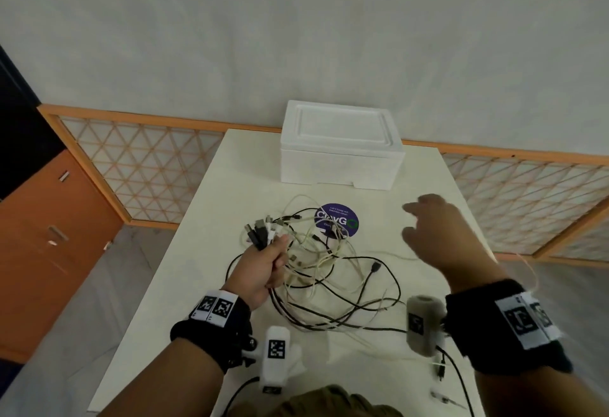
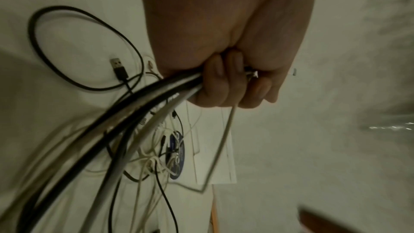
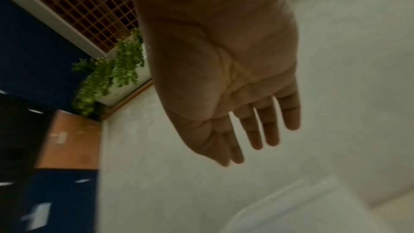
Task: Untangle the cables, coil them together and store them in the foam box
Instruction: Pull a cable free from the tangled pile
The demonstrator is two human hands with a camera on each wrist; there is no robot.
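Left fingers [image 2: 224, 84]: curled tight round a fistful of cable ends, thumb over the top; the plugs stick out past the knuckles toward the far left, seemingly gathered so every end starts from one place.
Left hand [image 1: 260, 268]: raised a little off the table at the tangle's left edge, acting as the anchor for the bundle.
Right fingers [image 3: 268, 130]: straight and spread, holding nothing.
Right hand [image 1: 438, 235]: palm down in the air to the right of the tangle, apart from it; I'd guess it is free to go for a loose strand or for the box.
Cables [image 1: 333, 271]: black and white leads, looped over one another in the middle of the table, trailing from the left fist toward the near right edge. One black plug [image 1: 374, 266] lies loose to the right. Not yet coiled.
Sticker [image 1: 337, 220]: a round purple disc on the table, partly under the far loops.
Box [image 1: 339, 149]: white foam, lid on, at the far side beyond the tangle. It must be opened before anything goes in.
Table [image 1: 211, 205]: white top, carrying all of it.
Stage: sorting and gathering, by my reckoning; coiling and storing are left to do.
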